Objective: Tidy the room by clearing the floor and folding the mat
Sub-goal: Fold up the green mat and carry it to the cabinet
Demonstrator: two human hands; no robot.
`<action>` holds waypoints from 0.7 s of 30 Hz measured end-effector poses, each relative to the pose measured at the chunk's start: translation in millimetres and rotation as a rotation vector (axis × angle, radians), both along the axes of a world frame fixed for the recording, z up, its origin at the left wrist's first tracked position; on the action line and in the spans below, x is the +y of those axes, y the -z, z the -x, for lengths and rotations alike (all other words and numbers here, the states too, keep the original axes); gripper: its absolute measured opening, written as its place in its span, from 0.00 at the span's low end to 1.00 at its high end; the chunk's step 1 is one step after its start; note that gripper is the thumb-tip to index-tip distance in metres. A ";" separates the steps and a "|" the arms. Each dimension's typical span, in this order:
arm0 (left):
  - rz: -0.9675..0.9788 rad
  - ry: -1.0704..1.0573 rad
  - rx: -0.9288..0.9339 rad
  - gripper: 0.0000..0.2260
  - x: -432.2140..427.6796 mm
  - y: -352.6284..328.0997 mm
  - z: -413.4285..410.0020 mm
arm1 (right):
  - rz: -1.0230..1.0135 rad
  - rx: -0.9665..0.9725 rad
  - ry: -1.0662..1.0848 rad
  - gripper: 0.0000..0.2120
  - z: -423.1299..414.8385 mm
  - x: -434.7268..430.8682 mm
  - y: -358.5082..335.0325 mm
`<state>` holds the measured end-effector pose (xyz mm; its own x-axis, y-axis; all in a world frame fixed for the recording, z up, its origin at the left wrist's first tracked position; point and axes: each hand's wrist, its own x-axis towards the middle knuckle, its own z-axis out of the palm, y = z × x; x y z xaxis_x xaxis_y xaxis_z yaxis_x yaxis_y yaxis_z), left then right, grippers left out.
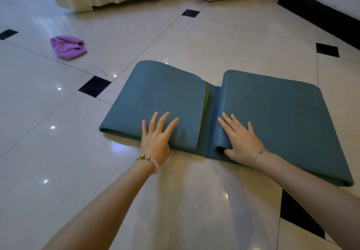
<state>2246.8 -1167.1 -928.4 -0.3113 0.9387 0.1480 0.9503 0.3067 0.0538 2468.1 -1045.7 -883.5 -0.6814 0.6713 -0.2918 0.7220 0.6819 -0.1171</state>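
We've got the teal mat [272,117] on the floor [58,152] right in front of us, both ends folded in. Left hand [155,134] lies flat on the left fold, fingers spread. Right hand [241,140] pinches the right fold, thumb tucked under. Purple cloth [67,47] sits far left.

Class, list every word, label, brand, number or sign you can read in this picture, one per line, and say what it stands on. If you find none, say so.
None: no readable text anywhere in this view.
Teal mat: plain, no label or logo showing.
Purple cloth: no print showing.
Bead bracelet and chain bracelet: too small to show any lettering.
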 end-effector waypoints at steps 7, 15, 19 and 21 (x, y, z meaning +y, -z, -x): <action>-0.137 0.235 -0.034 0.18 -2.1 -14.2 32.8 | -0.015 -0.055 -0.009 0.41 1.2 0.9 -2.8; -0.993 -0.543 -0.768 0.11 1.6 -122.3 124.5 | -0.020 -0.150 -0.021 0.41 6.7 1.6 -15.5; -0.810 -0.674 -0.653 0.21 -8.6 -127.3 173.3 | -0.033 -0.150 -0.014 0.42 8.1 -0.6 -14.1; -0.673 -0.746 -0.539 0.29 -12.6 -116.2 171.0 | -0.028 -0.143 -0.007 0.42 7.8 -1.0 -14.8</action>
<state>2075.8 -1179.7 -812.1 -0.9341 0.2739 0.2289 0.3463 0.5399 0.7671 2460.3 -1046.7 -868.8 -0.6389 0.6757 -0.3679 0.7249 0.6888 0.0061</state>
